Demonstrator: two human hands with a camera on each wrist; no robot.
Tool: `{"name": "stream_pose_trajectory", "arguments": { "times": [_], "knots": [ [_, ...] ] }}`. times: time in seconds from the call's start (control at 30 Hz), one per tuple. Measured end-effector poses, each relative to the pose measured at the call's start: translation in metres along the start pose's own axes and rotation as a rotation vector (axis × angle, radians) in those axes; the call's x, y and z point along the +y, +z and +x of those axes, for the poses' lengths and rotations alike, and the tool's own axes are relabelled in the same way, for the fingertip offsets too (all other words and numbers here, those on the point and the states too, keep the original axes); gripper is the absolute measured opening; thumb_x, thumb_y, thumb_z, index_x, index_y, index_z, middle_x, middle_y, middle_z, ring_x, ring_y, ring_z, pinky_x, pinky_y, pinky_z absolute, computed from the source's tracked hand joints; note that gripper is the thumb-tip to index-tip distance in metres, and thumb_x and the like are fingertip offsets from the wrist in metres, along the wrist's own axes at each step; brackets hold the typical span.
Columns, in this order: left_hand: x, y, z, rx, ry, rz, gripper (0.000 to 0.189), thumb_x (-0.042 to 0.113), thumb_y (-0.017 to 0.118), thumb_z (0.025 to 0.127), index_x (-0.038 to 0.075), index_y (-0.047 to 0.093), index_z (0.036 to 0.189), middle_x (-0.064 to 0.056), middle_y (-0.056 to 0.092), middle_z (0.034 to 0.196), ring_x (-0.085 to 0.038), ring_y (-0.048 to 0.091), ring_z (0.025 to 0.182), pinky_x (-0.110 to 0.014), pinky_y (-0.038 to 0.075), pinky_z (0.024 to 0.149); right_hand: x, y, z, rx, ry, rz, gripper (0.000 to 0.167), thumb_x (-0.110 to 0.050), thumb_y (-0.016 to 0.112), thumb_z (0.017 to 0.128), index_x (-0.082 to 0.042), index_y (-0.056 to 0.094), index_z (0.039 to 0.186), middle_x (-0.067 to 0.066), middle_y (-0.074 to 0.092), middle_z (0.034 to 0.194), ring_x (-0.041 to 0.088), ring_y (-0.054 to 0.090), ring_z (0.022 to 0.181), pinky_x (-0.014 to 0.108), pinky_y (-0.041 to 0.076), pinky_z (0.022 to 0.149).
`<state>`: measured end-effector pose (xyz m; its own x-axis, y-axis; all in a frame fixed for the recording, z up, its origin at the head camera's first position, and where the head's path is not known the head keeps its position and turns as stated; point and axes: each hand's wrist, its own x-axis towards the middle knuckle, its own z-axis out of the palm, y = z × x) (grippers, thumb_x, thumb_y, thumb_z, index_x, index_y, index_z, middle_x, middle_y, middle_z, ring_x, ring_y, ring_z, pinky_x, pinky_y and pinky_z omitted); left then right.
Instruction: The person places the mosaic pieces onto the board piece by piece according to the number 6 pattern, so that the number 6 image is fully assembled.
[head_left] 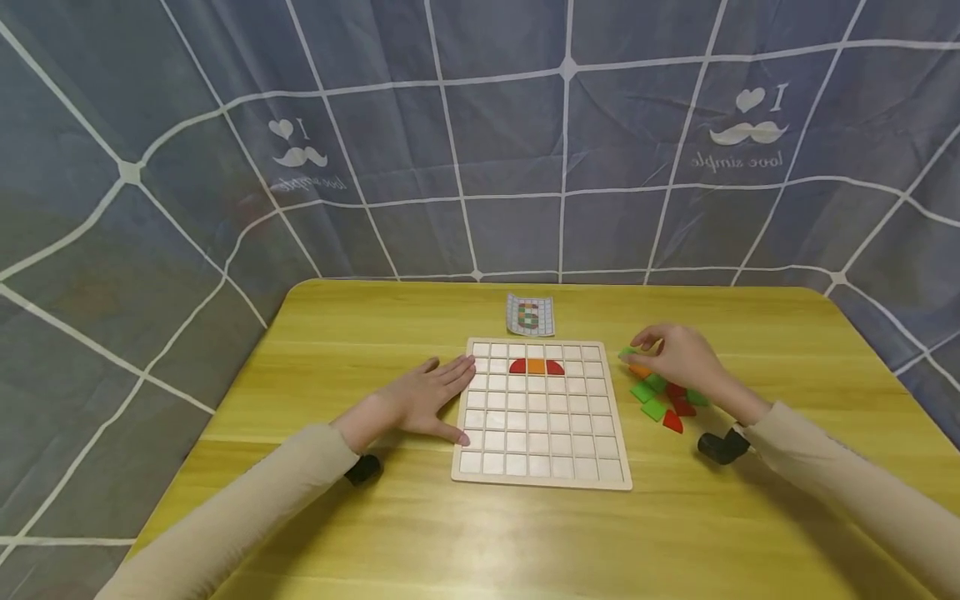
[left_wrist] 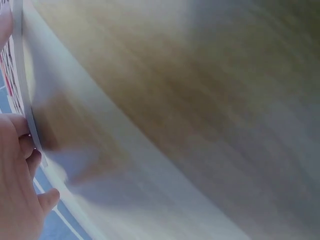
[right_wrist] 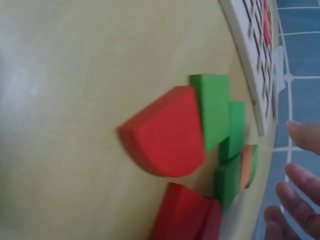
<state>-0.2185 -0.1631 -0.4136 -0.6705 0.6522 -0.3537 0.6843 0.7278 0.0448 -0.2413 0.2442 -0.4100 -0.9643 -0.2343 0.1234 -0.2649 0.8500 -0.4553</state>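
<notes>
A pale wooden grid board (head_left: 537,417) lies on the table. Near its far side, an orange piece (head_left: 536,367) sits in a cell between two red rounded pieces. My left hand (head_left: 423,396) is spread flat at the board's left edge, fingertips and thumb touching the rim; part of this hand (left_wrist: 20,170) shows in the left wrist view. To the right of the board, my right hand (head_left: 678,358) hovers at the far end of a loose pile. Its thumb and fingers (right_wrist: 300,175) are apart, close to a green piece (head_left: 627,353) beside an orange one; nothing shows between them.
Several green pieces (head_left: 653,409) and red pieces (head_left: 672,422) lie loosely together right of the board. A small printed pattern card (head_left: 530,315) lies beyond the board. A grey-blue curtain (head_left: 510,150) with white lines hangs behind the wooden table (head_left: 375,533).
</notes>
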Motion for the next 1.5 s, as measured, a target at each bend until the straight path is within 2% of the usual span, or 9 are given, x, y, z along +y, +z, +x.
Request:
{"name": "stream_pose_trajectory", "arguments": {
  "times": [0.13, 0.33, 0.57, 0.9, 1.23, 1.5],
  "knots": [
    [0.000, 0.001, 0.000, 0.001, -0.001, 0.005, 0.110, 0.079, 0.047, 0.080, 0.012, 0.002, 0.156, -0.004, -0.004, 0.163, -0.019, -0.001, 0.151, -0.049, 0.006, 0.122, 0.003, 0.001, -0.004, -0.025, 0.061, 0.015, 0.040, -0.044, 0.073, 0.082, -0.009, 0.072, 0.100, 0.011, 0.072, 0.093, 0.021, 0.067, 0.077, 0.031, 0.050, 0.063],
    [0.001, 0.002, 0.001, 0.015, 0.006, -0.001, 0.110, 0.078, 0.047, 0.081, 0.011, 0.003, 0.156, -0.005, -0.004, 0.163, -0.020, -0.001, 0.151, -0.050, 0.007, 0.122, 0.009, 0.001, -0.004, -0.076, 0.140, 0.097, 0.045, -0.043, 0.071, 0.084, -0.004, 0.069, 0.106, 0.015, 0.070, 0.100, 0.026, 0.064, 0.087, 0.028, 0.048, 0.065],
    [0.001, 0.002, 0.000, -0.003, -0.003, 0.001, 0.110, 0.077, 0.049, 0.081, 0.010, 0.003, 0.155, -0.005, -0.004, 0.163, -0.020, -0.001, 0.151, -0.050, 0.008, 0.122, 0.008, 0.002, -0.001, -0.105, 0.171, 0.072, 0.048, -0.046, 0.073, 0.080, -0.004, 0.069, 0.102, 0.014, 0.070, 0.098, 0.023, 0.063, 0.082, 0.027, 0.047, 0.064],
    [0.000, 0.002, 0.000, 0.010, 0.007, -0.019, 0.110, 0.077, 0.049, 0.080, 0.010, 0.003, 0.155, -0.006, -0.003, 0.163, -0.020, -0.001, 0.151, -0.049, 0.008, 0.122, 0.006, 0.003, 0.002, -0.131, 0.218, 0.044, 0.051, -0.046, 0.074, 0.079, -0.001, 0.069, 0.103, 0.014, 0.070, 0.095, 0.019, 0.060, 0.075, 0.025, 0.045, 0.059],
    [0.001, 0.005, -0.001, 0.026, 0.011, -0.043, 0.109, 0.075, 0.051, 0.081, 0.009, 0.005, 0.155, -0.007, -0.001, 0.163, -0.021, 0.000, 0.151, -0.049, 0.009, 0.122, 0.005, 0.008, 0.002, -0.116, 0.211, 0.063, 0.044, -0.038, 0.075, 0.080, 0.001, 0.072, 0.100, 0.013, 0.073, 0.089, 0.015, 0.061, 0.069, 0.025, 0.046, 0.058],
    [0.002, 0.004, -0.001, 0.032, 0.022, -0.048, 0.109, 0.073, 0.053, 0.082, 0.008, 0.006, 0.155, -0.009, -0.001, 0.163, -0.023, 0.001, 0.151, -0.051, 0.010, 0.121, 0.003, 0.012, 0.009, -0.139, 0.137, 0.051, 0.037, -0.031, 0.074, 0.081, -0.001, 0.072, 0.103, 0.013, 0.073, 0.094, 0.022, 0.065, 0.082, 0.029, 0.050, 0.066]
  ]
}}
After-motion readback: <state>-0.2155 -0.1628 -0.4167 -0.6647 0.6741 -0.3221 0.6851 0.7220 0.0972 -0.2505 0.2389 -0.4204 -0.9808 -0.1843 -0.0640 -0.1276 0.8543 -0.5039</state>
